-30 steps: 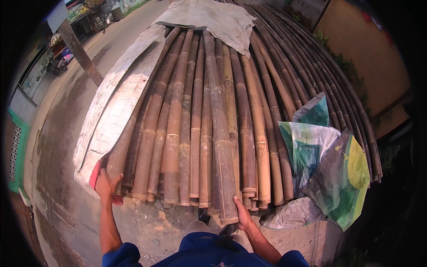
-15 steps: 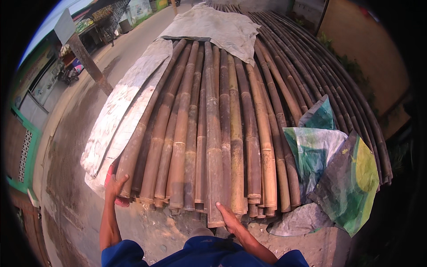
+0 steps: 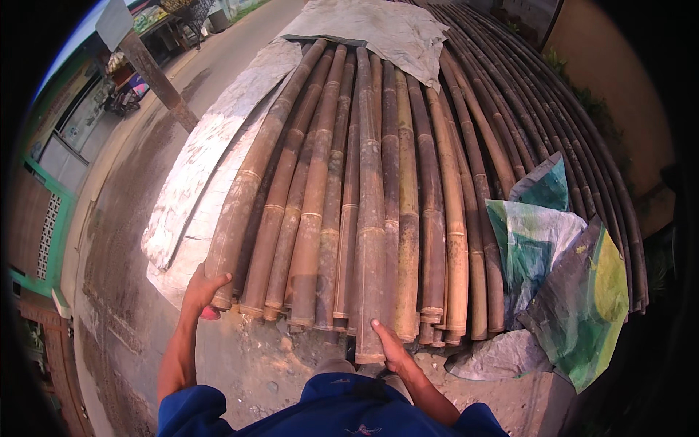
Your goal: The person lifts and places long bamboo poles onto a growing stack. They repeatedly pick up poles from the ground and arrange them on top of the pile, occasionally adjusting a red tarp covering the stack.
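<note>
Many brown bamboo poles lie lengthwise in a stack, their cut ends toward me. My left hand (image 3: 204, 288) is closed around the near end of the leftmost bamboo pole (image 3: 244, 182), thumb on top and the other fingers hidden at its outer side. A small red thing (image 3: 210, 313) shows just below that hand, too covered to name. In the middle, one bamboo pole (image 3: 372, 240) juts out nearer to me than its neighbours. My right hand (image 3: 393, 347) grips its end from the right, thumb on top; the remaining fingers are hidden underneath.
A whitish tarp (image 3: 364, 29) covers the poles' far part, and a whitish sheet (image 3: 196, 175) hangs down their left side. On the right lies a crumpled green, white and yellow tarp (image 3: 582, 298). A street (image 3: 131, 211) with a leaning post (image 3: 156, 80) runs along the left; a wall (image 3: 611, 95) stands right.
My view has shifted, so the stack appears higher and farther right. My left hand now hides more of the red thing. Both hands remain on the same poles.
</note>
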Demonstrator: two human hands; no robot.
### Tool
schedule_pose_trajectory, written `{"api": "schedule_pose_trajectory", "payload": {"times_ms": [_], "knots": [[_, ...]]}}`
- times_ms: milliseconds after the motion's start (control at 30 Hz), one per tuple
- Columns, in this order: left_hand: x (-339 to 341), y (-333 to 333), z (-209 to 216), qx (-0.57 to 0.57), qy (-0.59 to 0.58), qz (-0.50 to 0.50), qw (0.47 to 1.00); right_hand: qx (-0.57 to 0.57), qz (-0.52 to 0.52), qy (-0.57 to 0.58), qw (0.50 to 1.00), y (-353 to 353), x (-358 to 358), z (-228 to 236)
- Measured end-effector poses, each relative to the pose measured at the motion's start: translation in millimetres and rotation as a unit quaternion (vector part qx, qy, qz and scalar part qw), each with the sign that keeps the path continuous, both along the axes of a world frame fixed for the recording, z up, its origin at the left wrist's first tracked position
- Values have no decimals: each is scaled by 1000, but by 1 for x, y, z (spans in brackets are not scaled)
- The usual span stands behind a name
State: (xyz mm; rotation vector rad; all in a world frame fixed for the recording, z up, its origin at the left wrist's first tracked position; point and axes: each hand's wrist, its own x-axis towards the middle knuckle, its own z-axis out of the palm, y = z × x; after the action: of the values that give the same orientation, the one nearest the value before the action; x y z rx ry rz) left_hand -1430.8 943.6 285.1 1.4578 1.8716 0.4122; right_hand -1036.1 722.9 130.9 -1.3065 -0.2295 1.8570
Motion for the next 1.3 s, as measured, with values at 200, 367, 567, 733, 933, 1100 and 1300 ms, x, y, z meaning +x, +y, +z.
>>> {"api": "schedule_pose_trajectory", "payload": {"times_ms": [200, 367, 567, 733, 933, 1100, 1300], "knots": [[69, -38, -25, 145, 326, -40, 933, 5, -37, -1, 999, 3, -5, 3], [57, -32, -55, 132, 375, -20, 917, 0, -33, 20, 999, 5, -5, 1], [49, -33, -67, 138, 359, -22, 923, -8, -52, 4, 999, 2, -6, -2], [44, -29, -59, 142, 316, -32, 938, -16, -54, 12, 998, 2, -5, -4], [25, -26, -63, 154, 257, -40, 953, -8, -84, -4, 996, 3, -11, 3], [14, -23, -93, 161, 284, -31, 945, -14, -84, -9, 996, 5, -20, 14], [36, -32, -90, 197, 335, -6, 921, 35, -78, -19, 996, 1, -14, 1]]}}
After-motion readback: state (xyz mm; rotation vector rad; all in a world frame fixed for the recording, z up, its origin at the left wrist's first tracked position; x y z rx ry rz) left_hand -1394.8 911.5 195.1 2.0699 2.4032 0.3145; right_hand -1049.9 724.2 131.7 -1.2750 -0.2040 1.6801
